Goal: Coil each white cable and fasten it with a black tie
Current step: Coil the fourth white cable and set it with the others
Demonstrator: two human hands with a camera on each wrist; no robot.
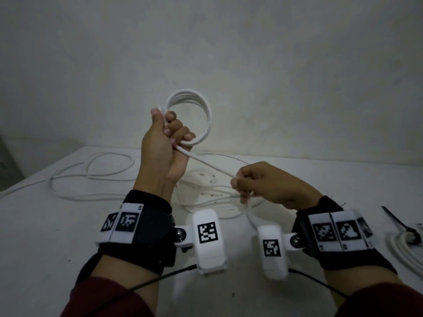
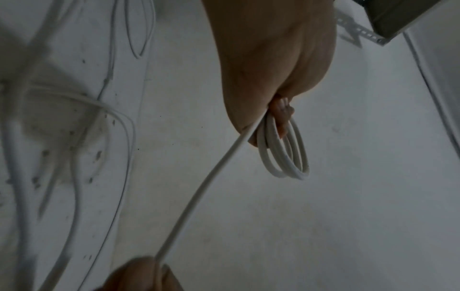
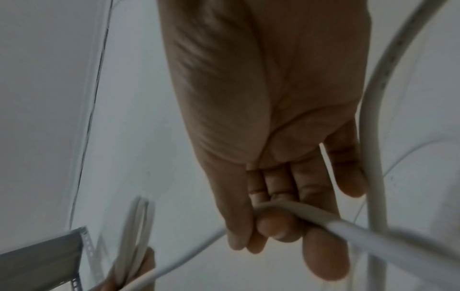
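My left hand (image 1: 168,133) is raised above the table and grips a coil of white cable (image 1: 207,115) made of several loops; the same coil (image 2: 286,157) hangs from that fist in the left wrist view. From the coil a taut strand (image 1: 210,164) runs down to my right hand (image 1: 242,181), which pinches the cable (image 3: 298,211) between thumb and fingers. Below my right hand the cable drops toward the table. A black tie (image 1: 398,221) lies at the far right, beside a coiled white cable (image 1: 405,250) bound with a black tie.
Loose white cable (image 1: 98,172) sprawls in big loops over the white table (image 1: 57,236) at the left and middle. A stained patch lies under my hands. A plain wall stands behind the table. A perforated metal bracket (image 2: 358,31) shows in the left wrist view.
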